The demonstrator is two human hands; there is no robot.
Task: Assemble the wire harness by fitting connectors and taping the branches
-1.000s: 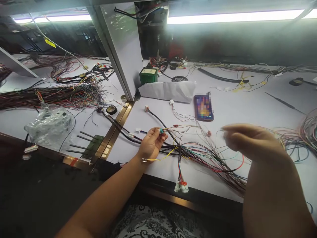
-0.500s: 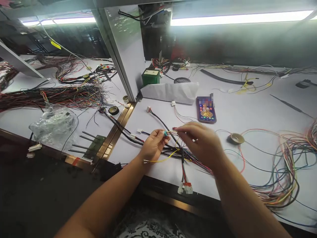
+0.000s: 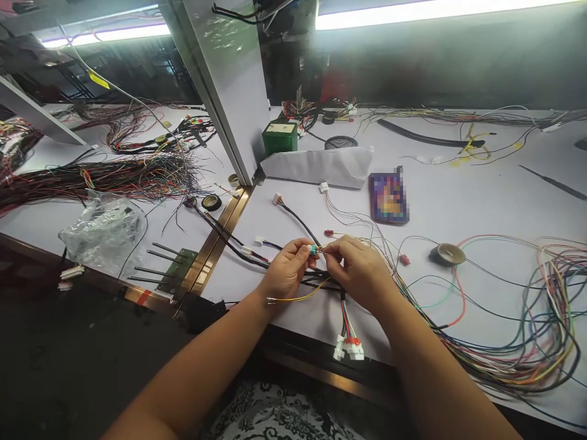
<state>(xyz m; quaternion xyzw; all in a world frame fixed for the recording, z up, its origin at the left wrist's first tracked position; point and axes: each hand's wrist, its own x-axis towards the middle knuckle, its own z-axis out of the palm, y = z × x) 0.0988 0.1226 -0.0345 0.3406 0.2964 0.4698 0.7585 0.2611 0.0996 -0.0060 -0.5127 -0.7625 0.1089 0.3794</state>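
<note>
My left hand (image 3: 285, 272) pinches a small teal connector (image 3: 312, 249) between thumb and fingers, just above the white bench (image 3: 458, 201). My right hand (image 3: 360, 269) meets it from the right, its fingertips pinched on a thin wire (image 3: 324, 248) right at the connector. A yellow wire (image 3: 293, 298) trails out under my left palm. Below the hands a black-taped wire harness (image 3: 342, 299) runs down to white and red plugs (image 3: 349, 348) at the bench's front edge.
A big loop of coloured wires (image 3: 541, 318) lies at the right, with a tape roll (image 3: 448, 253) and a phone (image 3: 389, 197) behind the hands. A slanted metal post (image 3: 227, 85), green box (image 3: 280, 136), clear plastic bag (image 3: 101, 229) and more wire bundles (image 3: 92, 174) fill the left.
My right hand swung in from the far right to the connector held in my left hand and now pinches a wire at it. The left hand stayed put.
</note>
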